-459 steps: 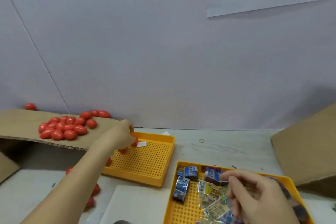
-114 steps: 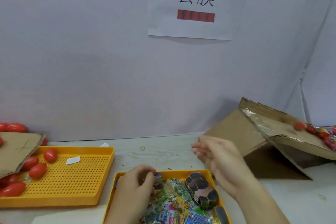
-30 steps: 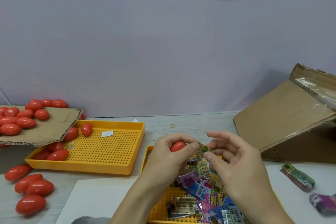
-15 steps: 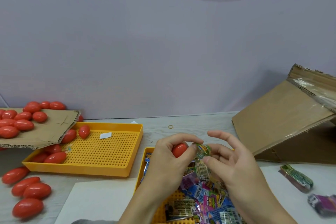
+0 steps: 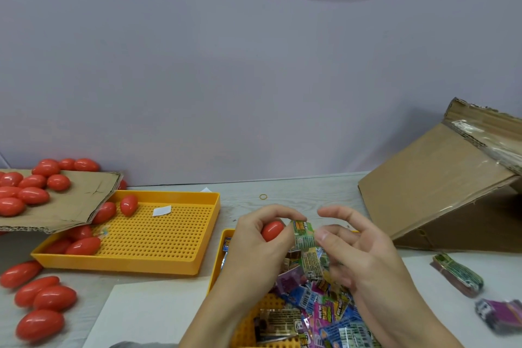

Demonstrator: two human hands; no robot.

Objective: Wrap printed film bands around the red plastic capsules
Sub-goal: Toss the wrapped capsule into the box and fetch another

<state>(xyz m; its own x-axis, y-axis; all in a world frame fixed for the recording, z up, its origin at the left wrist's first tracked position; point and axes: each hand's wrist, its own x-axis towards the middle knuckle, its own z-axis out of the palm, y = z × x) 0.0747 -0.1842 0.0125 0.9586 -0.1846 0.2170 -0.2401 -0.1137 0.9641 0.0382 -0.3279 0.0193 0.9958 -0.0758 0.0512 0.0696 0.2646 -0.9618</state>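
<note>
- Four loose red capsules [image 5: 42,299] lie on the table left of the perforated yellow tray [image 5: 152,234]; the bottom one is blurred.
- More red capsules sit heaped on a cardboard flap [image 5: 73,203] that overhangs the tray's left end; the heap is cut off by the frame's left edge, and the flap hides part of the capsules lying under it inside the tray.
- One small white slip [image 5: 161,210] lies on the tray floor; no writing can be made out on it.
- Right of the tray, the left hand [image 5: 254,246] curls its fingers round one red capsule [image 5: 271,230], with only the capsule's rounded end showing between thumb and forefinger.
- Touching that capsule's right side is a green printed film band [image 5: 303,237], pinched by the right hand [image 5: 358,257] between thumb and fingers; its print is too small to read.
- Below both hands, a second yellow tray [image 5: 223,251], right of the first, holds a pile of printed film bands [image 5: 319,308] in purple, blue, pink and green; barcodes and lettering show but are illegible, and hands and forearms cover much of the pile.
- Far right of the tray, a leaning cardboard box [image 5: 435,186] runs out of frame.
- Below the box lie two bundles of film bands, one green [image 5: 457,274], one purple [image 5: 500,313] and blurred.
</note>
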